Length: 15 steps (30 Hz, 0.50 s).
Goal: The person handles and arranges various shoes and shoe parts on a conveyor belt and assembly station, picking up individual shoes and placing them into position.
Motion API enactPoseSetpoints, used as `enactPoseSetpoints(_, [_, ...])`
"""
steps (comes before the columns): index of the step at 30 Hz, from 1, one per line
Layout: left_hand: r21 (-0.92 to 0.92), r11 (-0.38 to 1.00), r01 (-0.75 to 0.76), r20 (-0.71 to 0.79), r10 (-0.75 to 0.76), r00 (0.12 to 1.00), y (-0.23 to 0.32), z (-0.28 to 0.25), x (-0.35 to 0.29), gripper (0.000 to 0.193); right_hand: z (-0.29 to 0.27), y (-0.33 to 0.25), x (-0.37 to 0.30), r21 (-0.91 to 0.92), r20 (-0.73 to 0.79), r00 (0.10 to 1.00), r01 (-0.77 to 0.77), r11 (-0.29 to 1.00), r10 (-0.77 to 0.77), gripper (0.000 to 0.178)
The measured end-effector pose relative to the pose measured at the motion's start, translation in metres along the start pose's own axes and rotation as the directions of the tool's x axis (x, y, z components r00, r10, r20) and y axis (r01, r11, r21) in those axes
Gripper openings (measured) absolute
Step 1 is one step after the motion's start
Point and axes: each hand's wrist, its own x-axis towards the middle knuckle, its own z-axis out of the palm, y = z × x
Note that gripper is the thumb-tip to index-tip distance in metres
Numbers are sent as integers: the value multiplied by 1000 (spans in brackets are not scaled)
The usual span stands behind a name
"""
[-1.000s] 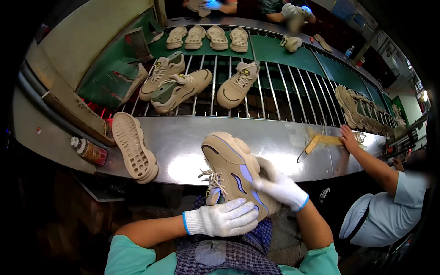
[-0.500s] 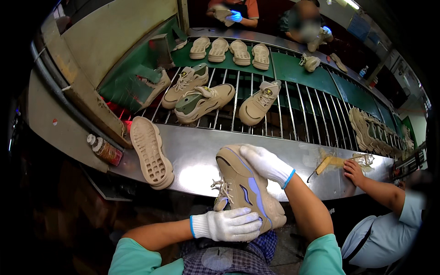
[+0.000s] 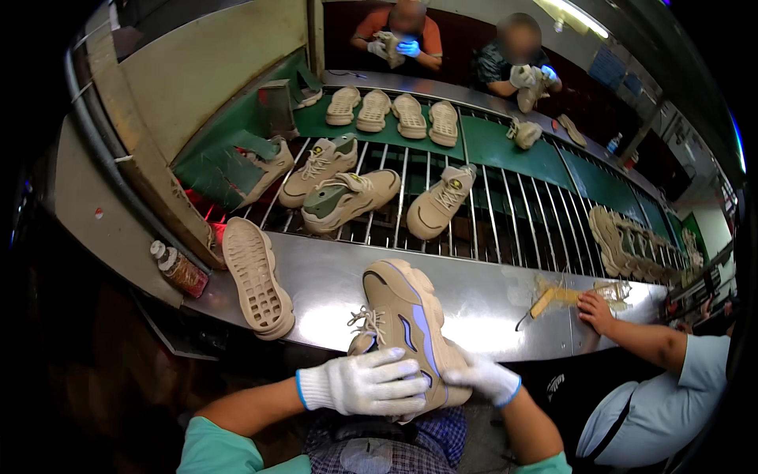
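Observation:
A beige sneaker [image 3: 387, 302] with purple side trim and pale laces is held on its side over the metal edge nearest me, toe pointing away. Its chunky sole faces right. My left hand [image 3: 367, 383], in a white knit glove with a blue cuff, is closed over the shoe's side near the heel. Against the sole at the heel end rests my right hand [image 3: 483, 375], gloved the same way, its fingers partly hidden behind the shoe. A loose beige outsole [image 3: 257, 276] lies on the metal ledge [image 3: 332, 276] to the left.
Beyond the ledge, several sneakers [image 3: 438, 207] sit on metal rollers [image 3: 505, 213], with several outsoles [image 3: 409, 116] on a green belt behind. A bottle [image 3: 179, 268] stands left. At right, a co-worker's hand [image 3: 598, 310] touches the ledge beside a yellow-handled tool [image 3: 545, 300]. Two people work opposite.
My right hand has slid from the toe of the sneaker back to the sole at the heel. My left hand keeps its hold. The view has shifted slightly.

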Motion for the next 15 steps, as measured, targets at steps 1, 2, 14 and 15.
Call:
enactPoseSetpoints(1, [28,1000,12,-44,-11,999,-7,-2,1,33,6,5,-8,193,-3,1000,-27,981,28,99])
enactPoseSetpoints(2, [59,998,24,-89,-19,996,-14,-9,6,32,13,9,-13,377,-2,999,-48,925,53,92])
enactPoseSetpoints(14, [-254,553,794,-304,-825,477,-41,4,-44,47,-160,-83,47,-61,-832,529,208,976,-165,66])
enactPoseSetpoints(15, [-256,540,802,-297,-833,466,-43,11,-49,46,-210,-72,42,-469,-816,383,0,883,-433,70])
